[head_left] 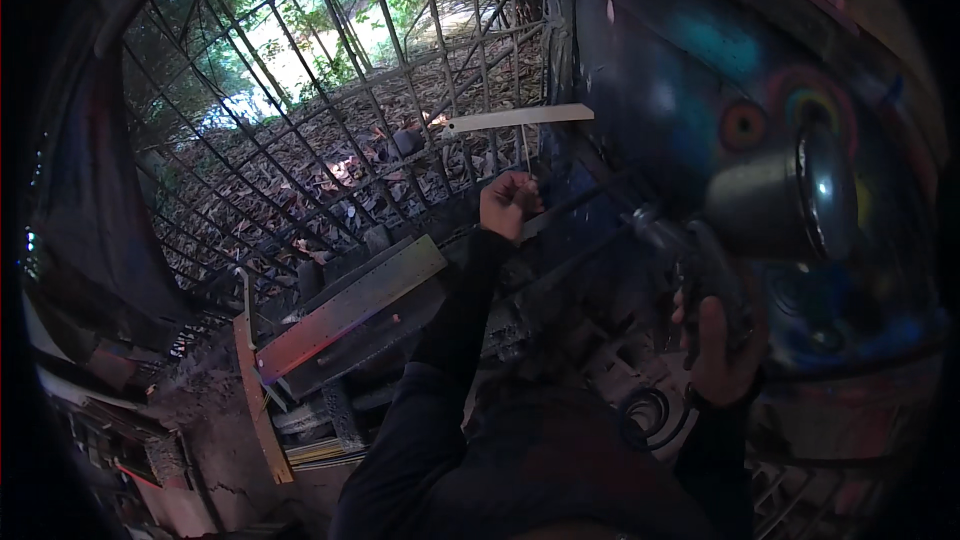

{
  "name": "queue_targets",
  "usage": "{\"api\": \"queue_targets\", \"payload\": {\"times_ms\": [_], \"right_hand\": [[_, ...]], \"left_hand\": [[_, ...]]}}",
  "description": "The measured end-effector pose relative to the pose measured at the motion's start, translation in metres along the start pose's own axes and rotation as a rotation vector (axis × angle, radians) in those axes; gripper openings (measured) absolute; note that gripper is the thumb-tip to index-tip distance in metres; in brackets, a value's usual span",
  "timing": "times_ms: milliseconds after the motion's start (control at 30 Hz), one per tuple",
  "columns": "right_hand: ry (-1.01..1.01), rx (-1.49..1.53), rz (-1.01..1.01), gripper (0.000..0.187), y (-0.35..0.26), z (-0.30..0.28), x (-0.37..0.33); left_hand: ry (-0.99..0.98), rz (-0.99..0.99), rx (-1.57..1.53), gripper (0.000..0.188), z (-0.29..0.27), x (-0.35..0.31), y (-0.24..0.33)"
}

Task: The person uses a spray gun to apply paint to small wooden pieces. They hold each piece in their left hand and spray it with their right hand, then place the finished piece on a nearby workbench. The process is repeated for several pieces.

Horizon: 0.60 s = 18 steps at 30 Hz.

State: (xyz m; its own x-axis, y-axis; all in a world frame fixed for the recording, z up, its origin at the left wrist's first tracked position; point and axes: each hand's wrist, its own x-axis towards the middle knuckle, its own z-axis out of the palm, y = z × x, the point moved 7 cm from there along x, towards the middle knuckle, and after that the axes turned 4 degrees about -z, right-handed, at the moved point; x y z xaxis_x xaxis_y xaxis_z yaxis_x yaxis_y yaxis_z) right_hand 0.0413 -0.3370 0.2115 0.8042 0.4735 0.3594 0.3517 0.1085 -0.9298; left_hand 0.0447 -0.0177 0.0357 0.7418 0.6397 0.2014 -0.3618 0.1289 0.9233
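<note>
My right hand (722, 340) is wrapped round the grip of a spray gun (715, 265), its nozzle end toward the left. A large metal cup (765, 202) sits on top of the gun. Closed in a pinch, my left hand (510, 205) is in front of the barred grille. A thin wire (528, 152) rises from its fingers toward a pale, flat strip (520, 118) with a hole near its left end. How the wire meets the strip is too small to tell.
A barred grille (375, 90) stands ahead, with dry leaves beyond. Longer painted strips (350, 310) rest on dark supports at the left; an orange-brown strip (262, 405) stands beside them. A paint-stained panel (660, 90) is at the right. A dark hose (650, 418) loops below the gun.
</note>
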Motion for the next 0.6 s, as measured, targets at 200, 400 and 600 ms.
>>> {"api": "queue_targets", "payload": {"times_ms": [200, 400, 600], "right_hand": [[0.18, -0.034, 0.088, 0.036, 0.019, -0.044, 0.001], [0.237, 0.071, 0.03, 0.033, 0.005, -0.051, 0.013], [0.121, -0.007, 0.173, 0.027, 0.004, -0.052, 0.024]], "left_hand": [[0.056, 0.171, 0.302, 0.011, -0.018, -0.001, 0.017], [0.17, 0.558, 0.875, 0.009, -0.017, -0.012, 0.049], [0.107, 0.585, 0.962, 0.013, -0.011, -0.013, 0.063]]}}
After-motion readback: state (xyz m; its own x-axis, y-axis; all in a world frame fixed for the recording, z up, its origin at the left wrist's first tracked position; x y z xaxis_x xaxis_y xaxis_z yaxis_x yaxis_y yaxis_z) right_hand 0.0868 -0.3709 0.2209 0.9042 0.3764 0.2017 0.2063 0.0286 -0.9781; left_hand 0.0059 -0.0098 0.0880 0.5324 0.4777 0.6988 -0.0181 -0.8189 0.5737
